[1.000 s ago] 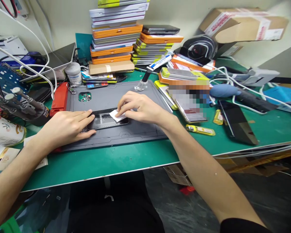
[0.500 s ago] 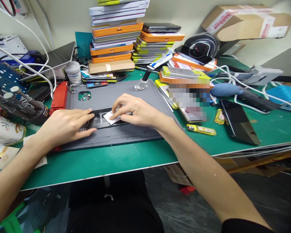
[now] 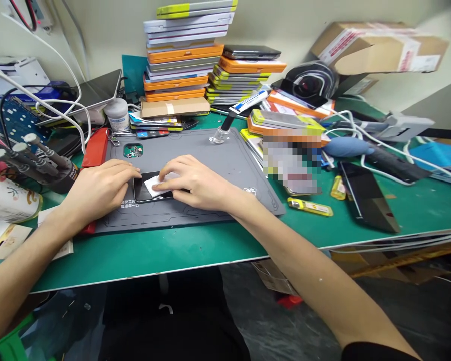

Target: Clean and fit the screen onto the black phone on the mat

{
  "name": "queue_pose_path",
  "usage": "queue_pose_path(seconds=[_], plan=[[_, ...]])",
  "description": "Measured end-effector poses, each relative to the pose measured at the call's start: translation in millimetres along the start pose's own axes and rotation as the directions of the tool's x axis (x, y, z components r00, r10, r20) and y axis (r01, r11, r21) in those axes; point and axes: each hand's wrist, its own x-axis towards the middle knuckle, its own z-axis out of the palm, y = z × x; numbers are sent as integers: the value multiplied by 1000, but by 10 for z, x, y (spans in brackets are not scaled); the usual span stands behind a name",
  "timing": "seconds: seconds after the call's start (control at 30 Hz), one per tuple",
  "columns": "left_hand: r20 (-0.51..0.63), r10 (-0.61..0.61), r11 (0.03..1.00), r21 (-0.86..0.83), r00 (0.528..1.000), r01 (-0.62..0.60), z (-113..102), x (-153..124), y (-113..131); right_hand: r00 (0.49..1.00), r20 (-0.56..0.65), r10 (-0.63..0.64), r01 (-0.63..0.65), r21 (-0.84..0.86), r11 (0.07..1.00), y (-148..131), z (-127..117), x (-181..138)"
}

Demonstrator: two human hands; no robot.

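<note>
Wiping down a phone (image 3: 140,191)
Fingers (image 3: 171,174) of the right hand (image 3: 195,183), flat and together, are pressing a white wipe (image 3: 153,184) onto the phone; the left hand (image 3: 97,190), fingers loosely spread, is bracing its left end. The phone is lying on the grey mat (image 3: 218,155) on the table (image 3: 210,245); wiping is looking underway, finish unclear.

The right hand (image 3: 195,183) covers much of the phone (image 3: 142,194); a pixelated patch (image 3: 292,160) hides what lies beneath.

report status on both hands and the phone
Left hand flat, bracing phone end. Right hand presses white wipe on screen. Phone on grey mat, nothing in the way.
</note>
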Motion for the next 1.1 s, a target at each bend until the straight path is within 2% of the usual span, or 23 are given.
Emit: queue_pose_path(seconds=[0.33,0.53,0.67,0.8,0.97,1.1], plan=[[29,-89,996,12,996,88,-5,-14,-30,999,-2,35,-35,43,998,60,-159,-75],[56,-185,971,-142,981,191,49,-8,-57,999,31,-17,18,-49,999,-60,51,37],[84,-217,960,-163,973,228,53,6,-39,999,47,-27,32,-97,995,-200,214,147],[94,-220,958,-166,971,233,48,13,-35,998,58,-33,40,-131,991,-277,263,188],[102,-218,958,-165,971,233,42,7,-40,995,63,-83,88,-76,993,-224,93,109],[103,-200,964,-158,974,215,39,3,-47,1000,23,-7,6,31,999,-100,-137,-18]])
